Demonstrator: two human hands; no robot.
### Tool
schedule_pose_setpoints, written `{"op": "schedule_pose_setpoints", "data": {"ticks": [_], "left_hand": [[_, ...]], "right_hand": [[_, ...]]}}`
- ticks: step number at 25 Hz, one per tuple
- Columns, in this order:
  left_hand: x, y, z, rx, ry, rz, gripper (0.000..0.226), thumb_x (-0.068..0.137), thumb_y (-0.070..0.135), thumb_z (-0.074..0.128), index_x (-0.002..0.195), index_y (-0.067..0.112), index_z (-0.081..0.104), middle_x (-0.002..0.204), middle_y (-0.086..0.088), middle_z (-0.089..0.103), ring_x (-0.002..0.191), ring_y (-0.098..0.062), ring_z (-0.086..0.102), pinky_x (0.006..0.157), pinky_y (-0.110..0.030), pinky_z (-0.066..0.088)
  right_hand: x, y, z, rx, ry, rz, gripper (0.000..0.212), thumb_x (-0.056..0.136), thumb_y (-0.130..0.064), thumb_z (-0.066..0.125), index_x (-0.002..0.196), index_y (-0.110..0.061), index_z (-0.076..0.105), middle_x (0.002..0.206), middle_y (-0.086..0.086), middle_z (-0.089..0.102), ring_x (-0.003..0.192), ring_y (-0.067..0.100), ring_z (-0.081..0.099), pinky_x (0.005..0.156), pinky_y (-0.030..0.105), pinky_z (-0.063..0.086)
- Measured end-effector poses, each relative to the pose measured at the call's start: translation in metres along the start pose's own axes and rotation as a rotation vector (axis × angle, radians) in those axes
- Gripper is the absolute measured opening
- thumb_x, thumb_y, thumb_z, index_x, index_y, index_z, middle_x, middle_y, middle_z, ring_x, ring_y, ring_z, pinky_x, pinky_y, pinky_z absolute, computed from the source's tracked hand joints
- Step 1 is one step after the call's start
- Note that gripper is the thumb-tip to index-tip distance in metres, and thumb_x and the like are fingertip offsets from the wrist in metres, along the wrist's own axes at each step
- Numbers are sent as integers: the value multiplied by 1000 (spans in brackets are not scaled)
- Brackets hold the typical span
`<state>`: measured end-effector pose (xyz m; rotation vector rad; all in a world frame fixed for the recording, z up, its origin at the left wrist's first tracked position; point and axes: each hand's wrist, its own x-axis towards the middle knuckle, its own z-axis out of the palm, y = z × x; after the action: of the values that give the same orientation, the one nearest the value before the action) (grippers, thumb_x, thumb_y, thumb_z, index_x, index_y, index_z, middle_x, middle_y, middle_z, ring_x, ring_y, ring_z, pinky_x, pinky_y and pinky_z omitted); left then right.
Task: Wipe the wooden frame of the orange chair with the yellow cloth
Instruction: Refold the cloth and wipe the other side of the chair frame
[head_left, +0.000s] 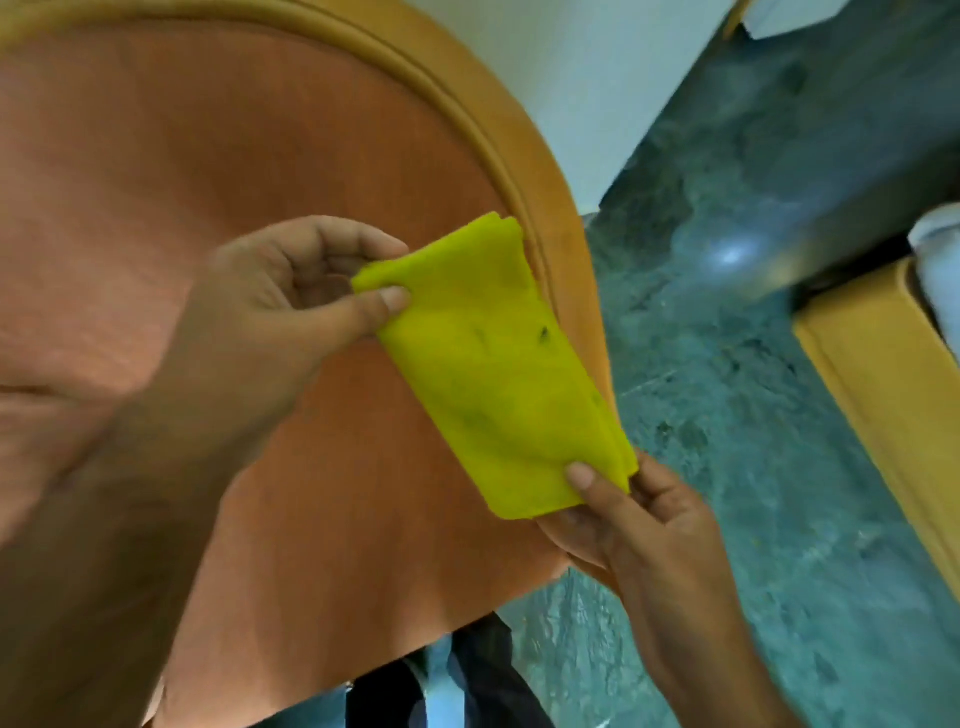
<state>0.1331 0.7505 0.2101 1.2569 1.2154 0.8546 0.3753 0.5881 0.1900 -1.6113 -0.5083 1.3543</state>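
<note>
1. Yellow cloth (493, 374): folded into a flat oblong and held in the air in front of the orange chair back (234, 208), overlapping the curved wooden frame (566, 228); contact with the frame cannot be told.
2. Left hand (291, 296): grip closed, thumb and fingers pinching the cloth's upper corner.
3. Right hand (639, 514): grip closed on the lower corner.
4. Step in hand, as judged: readying the folded cloth; wiping not yet begun.
5. Next move calls for pressing the pad flat onto the frame and following its curve.

Matt yellow cloth (498, 364), smooth wooden frame (524, 150), woven orange upholstery (208, 156), glossy stone floor (753, 338).
</note>
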Motion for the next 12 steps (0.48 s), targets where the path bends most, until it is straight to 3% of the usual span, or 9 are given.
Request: {"op": "schedule_pose_setpoints", "data": {"ticks": [2, 3, 8, 12], "left_hand": [[9, 10, 54, 27, -88, 73, 26, 81, 7, 82, 97, 26, 75, 92, 0, 76, 84, -9, 70, 79, -26, 63], [13, 10, 76, 71, -93, 105, 27, 82, 3, 81, 94, 26, 74, 88, 2, 75, 80, -7, 69, 76, -24, 62], [35, -29, 158, 377, -118, 169, 20, 82, 5, 81, 100, 12, 76, 94, -6, 77, 86, -26, 73, 83, -48, 63], [46, -57, 175, 648, -174, 321, 22, 86, 14, 81, 107, 10, 74, 103, -5, 73, 91, -19, 67, 81, -45, 61]], "right_hand": [[3, -2, -37, 8, 138, -11, 31, 67, -34, 84, 95, -19, 81, 94, 10, 83, 83, 23, 81, 72, 33, 66], [6, 0, -50, -30, 203, -22, 27, 68, -36, 83, 91, -21, 81, 91, 10, 82, 79, 23, 80, 68, 31, 66], [31, 30, -98, -325, 432, -11, 10, 81, -31, 84, 86, -25, 78, 79, 1, 81, 74, 23, 78, 75, 43, 62], [53, 48, -103, -575, 497, -13, 16, 81, -37, 83, 81, -25, 72, 73, -10, 70, 72, 5, 67, 61, 17, 46]]}}
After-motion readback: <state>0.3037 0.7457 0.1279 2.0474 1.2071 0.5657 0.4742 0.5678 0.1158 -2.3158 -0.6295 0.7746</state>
